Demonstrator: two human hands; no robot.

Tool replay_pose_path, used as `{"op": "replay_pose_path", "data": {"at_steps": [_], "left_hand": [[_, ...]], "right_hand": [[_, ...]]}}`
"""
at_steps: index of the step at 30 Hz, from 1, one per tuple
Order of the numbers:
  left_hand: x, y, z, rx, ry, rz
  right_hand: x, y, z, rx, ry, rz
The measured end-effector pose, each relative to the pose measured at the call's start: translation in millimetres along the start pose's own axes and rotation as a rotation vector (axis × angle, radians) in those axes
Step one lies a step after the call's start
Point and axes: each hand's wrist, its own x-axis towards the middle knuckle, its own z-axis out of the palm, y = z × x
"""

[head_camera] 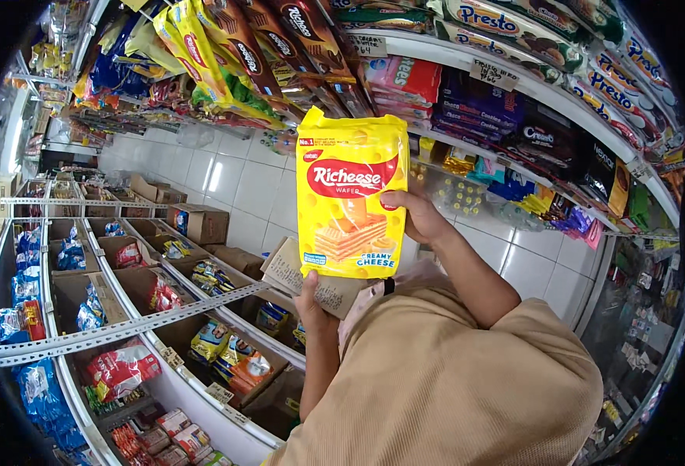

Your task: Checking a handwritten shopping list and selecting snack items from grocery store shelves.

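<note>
A yellow Richeese cheese wafer pack [351, 204] is held up in front of my chest, its printed front facing me. My right hand [418, 218] grips its right edge, with the thumb on the front and the other fingers hidden behind. At the lower left corner, my left hand [312, 303] pinches the pack with its thumb on the front. Just below and behind the pack is a brown card or notebook page [325, 288] covered in handwriting. Whether my left hand also holds that page, I cannot tell.
Store shelves [494, 64] with biscuit packs curve across the top and right. Yellow and brown wafer packs [249, 55] hang at upper left. On my left stands a metal rack [126, 326] of cardboard boxes with snack packs. Open cartons [199, 224] rest near the tiled floor [240, 186].
</note>
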Motion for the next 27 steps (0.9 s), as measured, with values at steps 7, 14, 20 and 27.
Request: {"op": "replay_pose_path", "data": {"at_steps": [7, 14, 20, 27], "left_hand": [[8, 6, 3, 0.040, 0.054, 0.054], [17, 3, -16, 0.079, 0.015, 0.032], [18, 0, -16, 0.016, 0.053, -0.005], [10, -9, -6, -0.058, 0.048, 0.033]], "right_hand": [[13, -2, -4, -0.058, 0.105, -0.021], [12, -1, 2, 0.042, 0.069, 0.049], [12, 3, 16, -0.150, 0.069, 0.009], [15, -7, 18, -0.202, 0.029, 0.048]]}}
